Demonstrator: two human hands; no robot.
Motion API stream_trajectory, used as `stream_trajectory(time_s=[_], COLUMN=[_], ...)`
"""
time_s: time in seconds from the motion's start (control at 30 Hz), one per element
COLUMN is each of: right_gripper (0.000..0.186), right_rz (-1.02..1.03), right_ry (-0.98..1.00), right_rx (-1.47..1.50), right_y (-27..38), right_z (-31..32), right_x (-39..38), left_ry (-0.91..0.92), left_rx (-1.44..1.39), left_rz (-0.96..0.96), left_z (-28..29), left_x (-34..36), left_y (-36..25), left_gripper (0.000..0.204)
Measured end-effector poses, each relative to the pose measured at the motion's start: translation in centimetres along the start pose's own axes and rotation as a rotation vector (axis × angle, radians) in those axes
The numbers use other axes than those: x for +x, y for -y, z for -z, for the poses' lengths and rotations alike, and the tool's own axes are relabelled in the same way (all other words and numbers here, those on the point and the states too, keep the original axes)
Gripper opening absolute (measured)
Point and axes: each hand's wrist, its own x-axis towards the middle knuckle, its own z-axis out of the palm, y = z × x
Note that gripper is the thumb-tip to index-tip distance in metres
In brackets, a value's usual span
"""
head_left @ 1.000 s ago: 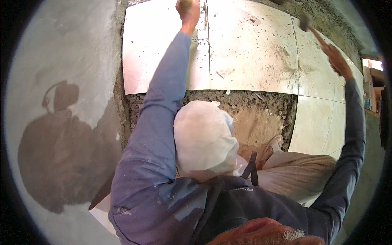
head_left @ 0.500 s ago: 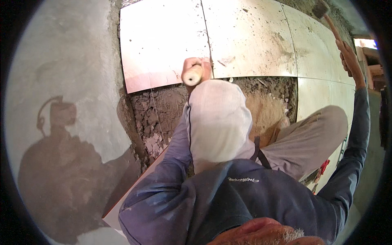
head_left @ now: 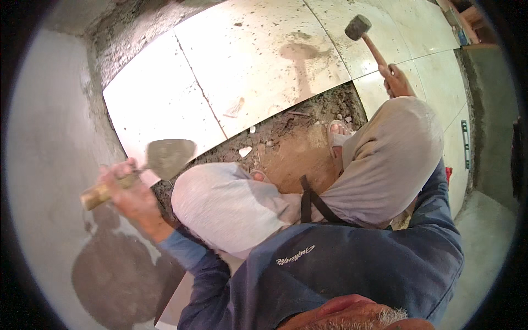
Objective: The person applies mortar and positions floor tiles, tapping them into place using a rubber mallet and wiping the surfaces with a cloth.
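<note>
Trowel [head_left: 171, 157] gripped in my left hand [head_left: 131, 193] at near left, mallet [head_left: 359, 27] grasped in my right hand [head_left: 399, 83] above far-right tiles [head_left: 423, 30], apparently mid tile-bedding; next move likely calls for level, controlled taps.

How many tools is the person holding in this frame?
2: a trowel in the left hand, at the picture's left, and a dark-headed mallet in the right hand, at the upper right.

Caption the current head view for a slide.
Trowel in the left hand, mallet in the right hand, near pale floor tiles.
</note>
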Motion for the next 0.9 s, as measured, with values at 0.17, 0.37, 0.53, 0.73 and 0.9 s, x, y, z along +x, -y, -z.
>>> stream_trajectory(time_s=[0.17,0.37,0.53,0.73,0.9], right_gripper=[0.05,0.046,0.041,0.036,0.033], right_rz=[-0.076,-0.172,-0.18,-0.302,-0.277], right_ry=[-0.009,0.032,-0.023,-0.017,-0.041], right_rx=[0.329,0.473,0.553,0.619,0.637], right_y=[-9.5,-10.3,-13.5,-18.1,-18.9], right_z=[-3.4,0.6,3.0,3.9,4.8], right_x=[1.6,0.7,-1.1,-3.7,-3.5], left_ry=[0.382,0.824,1.074,1.0,1.046], left_rx=[-0.187,0.143,0.216,0.021,0.581], left_rz=[0.028,-0.004,-0.036,-0.081,-0.424], left_z=[-12.5,-32.4,-46.7,-56.8,-57.5], left_x=[3.7,2.4,0.0,-5.0,-3.2], left_y=[-6.0,-3.8,3.2,13.5,18.1], left_gripper=[0.013,0.022,0.024,0.017,0.012])
